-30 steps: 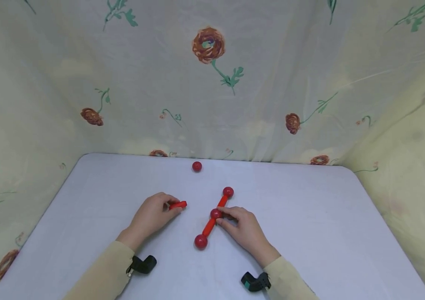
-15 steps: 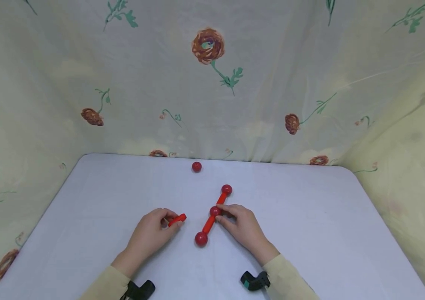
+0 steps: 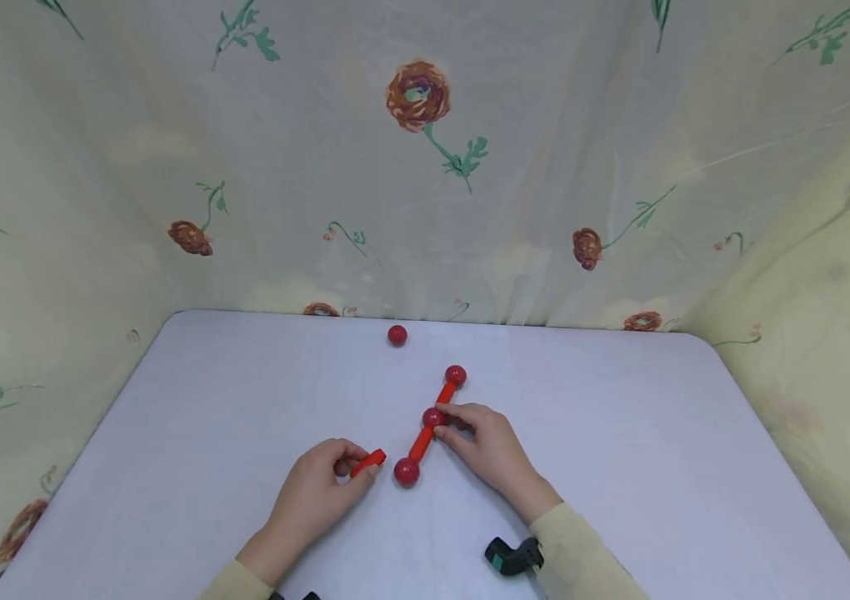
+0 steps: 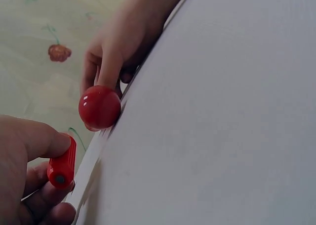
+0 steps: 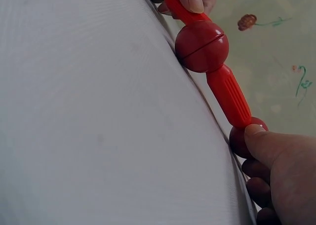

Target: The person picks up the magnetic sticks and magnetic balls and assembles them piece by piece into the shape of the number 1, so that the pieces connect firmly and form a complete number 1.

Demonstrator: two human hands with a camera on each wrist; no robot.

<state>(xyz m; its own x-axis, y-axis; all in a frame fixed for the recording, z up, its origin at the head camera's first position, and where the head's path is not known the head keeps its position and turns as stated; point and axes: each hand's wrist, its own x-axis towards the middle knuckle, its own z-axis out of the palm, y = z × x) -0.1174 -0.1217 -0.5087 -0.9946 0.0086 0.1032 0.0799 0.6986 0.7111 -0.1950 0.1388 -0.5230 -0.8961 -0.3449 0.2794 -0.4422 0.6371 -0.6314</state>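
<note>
Between thumb and fingers, my left hand (image 3: 320,490) pinches a short red ribbed rod (image 3: 368,462) with a round grey spot on its end (image 4: 60,179). The rod's tip points at the near red ball (image 3: 407,472) of a straight chain, a small gap apart in the head view. Two red rods (image 3: 421,444) link that ball, a middle ball (image 3: 433,417) and a far ball (image 3: 456,375). My right hand (image 3: 491,450) grips the middle ball with thumb and fingers. A seam line runs across the near ball (image 5: 202,46) in the right wrist view.
One loose red ball (image 3: 397,335) lies near the back edge of the white table (image 3: 620,433). Flower-patterned curtains (image 3: 500,225) hang behind the table and at its sides. A black wrist camera (image 3: 513,556) sits by the right sleeve.
My left hand has come nearer and to the right with the rod, which now tilts up more toward the chain's near ball. The right hand and chain have shifted slightly away.
</note>
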